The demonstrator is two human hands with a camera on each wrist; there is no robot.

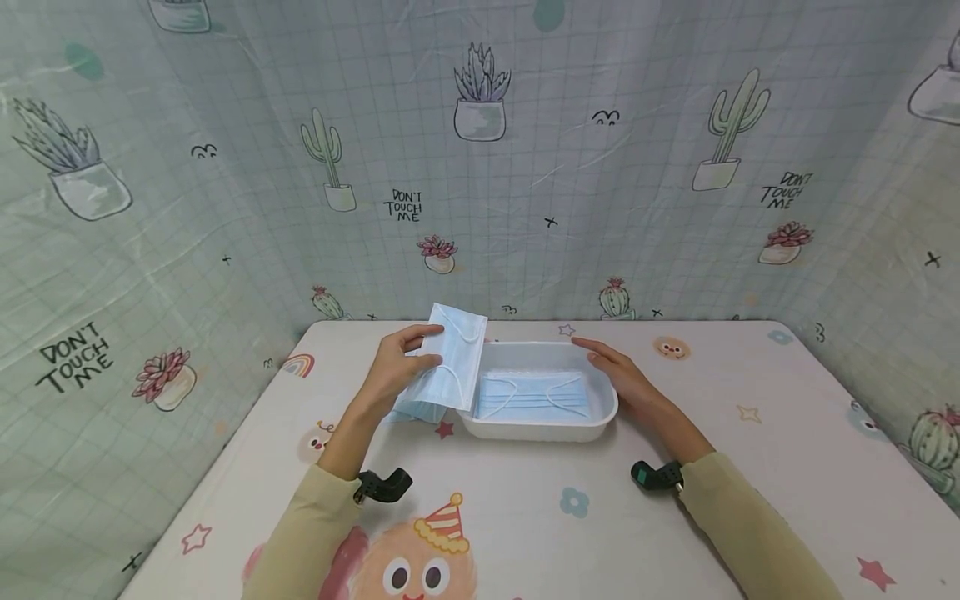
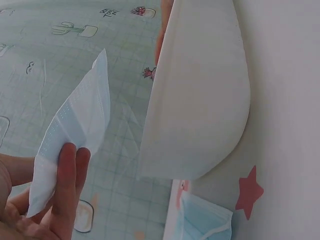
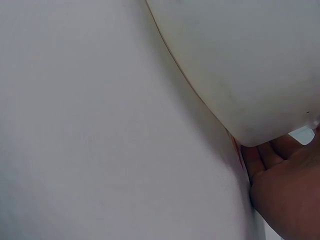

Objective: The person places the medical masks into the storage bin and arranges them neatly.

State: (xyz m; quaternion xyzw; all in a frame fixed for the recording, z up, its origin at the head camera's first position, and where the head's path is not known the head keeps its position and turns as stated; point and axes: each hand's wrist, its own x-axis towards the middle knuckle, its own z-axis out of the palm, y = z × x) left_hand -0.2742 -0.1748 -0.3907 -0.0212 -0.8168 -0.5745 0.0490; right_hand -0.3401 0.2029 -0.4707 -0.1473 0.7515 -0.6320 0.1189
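My left hand (image 1: 397, 367) pinches a light blue face mask (image 1: 454, 354) with white ear loops, thumb in front and fingers behind. It holds the mask upright over the left end of a white plastic basin (image 1: 536, 432). Another blue mask (image 1: 534, 396) lies flat in the basin, its loops on top. My right hand (image 1: 626, 379) holds the basin's far right corner, with the thumb by the rim. In the right wrist view its fingers (image 3: 267, 155) curl against the basin's outer wall, partly hidden by it.
Left of the basin, more blue mask material (image 2: 205, 220) lies on the white table (image 1: 517, 500), partly hidden behind the raised mask in the head view. The table has printed cartoon figures. A patterned curtain (image 1: 540, 167) hangs behind and along both sides.
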